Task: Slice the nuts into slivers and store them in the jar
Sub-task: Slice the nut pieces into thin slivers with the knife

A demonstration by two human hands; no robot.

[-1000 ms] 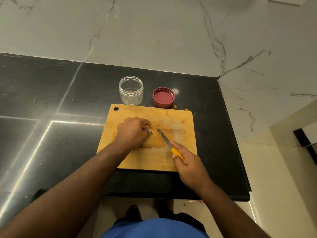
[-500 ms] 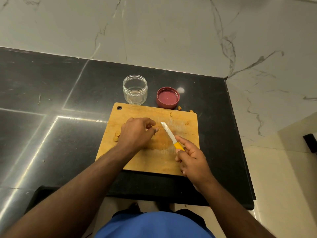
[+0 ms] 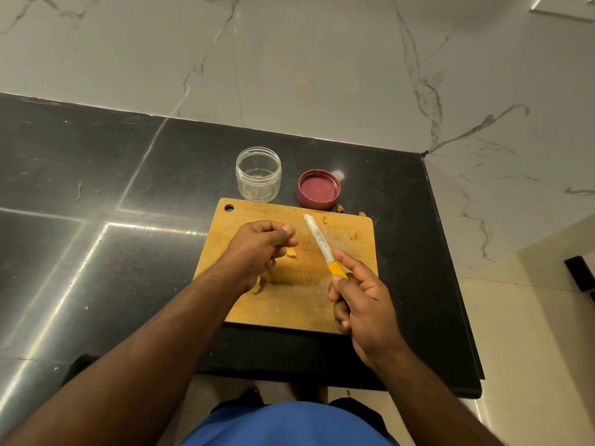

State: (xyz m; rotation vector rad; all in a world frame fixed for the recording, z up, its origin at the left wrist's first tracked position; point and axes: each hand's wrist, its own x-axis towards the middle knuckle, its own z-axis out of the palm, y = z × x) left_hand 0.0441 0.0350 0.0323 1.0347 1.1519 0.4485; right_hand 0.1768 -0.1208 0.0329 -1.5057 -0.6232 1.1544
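Note:
A wooden cutting board [image 3: 289, 309] lies on the black counter. My left hand [image 3: 257, 252] hovers over its left half, thumb and fingertips pinched together on what looks like a small nut piece, mostly hidden. A nut piece [image 3: 291, 252] lies on the board just under those fingers, another [image 3: 257, 287] by my wrist. My right hand [image 3: 363, 304] grips the yellow handle of a small knife [image 3: 318, 239], whose blade is lifted and points away to the upper left. Behind the board stands an open clear jar [image 3: 258, 175], nearly empty.
The jar's red lid [image 3: 318, 189] lies upside down to the jar's right. Small nut bits [image 3: 354, 235] dot the board's far right part, and two crumbs [image 3: 340, 207] sit on the counter behind it. The counter [image 3: 96, 204] ends at a marble wall behind and a drop-off at right.
My left hand has lifted off the board with its fingertips pinched. The knife has come up from the board and the blade has swung to point further away.

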